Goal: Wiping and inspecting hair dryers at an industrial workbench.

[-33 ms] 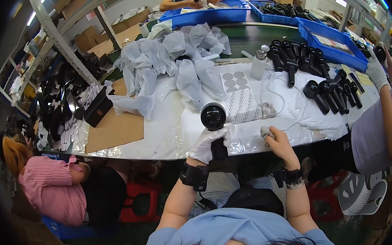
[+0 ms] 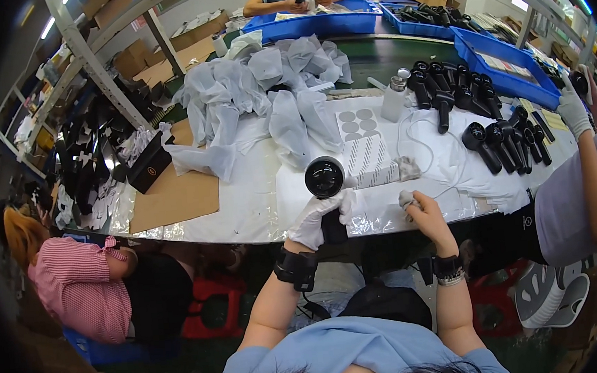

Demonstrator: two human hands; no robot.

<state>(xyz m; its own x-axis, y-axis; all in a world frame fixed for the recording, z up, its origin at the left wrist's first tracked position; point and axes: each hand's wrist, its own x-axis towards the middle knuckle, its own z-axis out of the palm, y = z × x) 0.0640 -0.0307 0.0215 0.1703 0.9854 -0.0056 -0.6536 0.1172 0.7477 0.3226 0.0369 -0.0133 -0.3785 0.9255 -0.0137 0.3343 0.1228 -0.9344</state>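
Note:
My left hand [image 2: 310, 224], in a white glove, is closed round the handle of a black round-headed handheld device [image 2: 324, 177]. Its glossy round end faces up, above the table's near edge. My bare right hand [image 2: 427, 213] pinches a small grey wad of cloth [image 2: 406, 199], held to the right of the device and apart from it. Just beyond the device lie a patterned white box [image 2: 372, 163] and a sheet of round grey stickers [image 2: 358, 123]. Another greyish wad [image 2: 408, 169] sits at the box's right end.
White plastic bags [image 2: 234, 86] are heaped at the far left, near a brown cardboard sheet [image 2: 174, 207] and a black box [image 2: 150, 167]. Several similar black devices [image 2: 495, 146] lie at right, by a clear bottle [image 2: 394, 96] and a blue tray [image 2: 506, 65]. Co-workers sit left, right and opposite.

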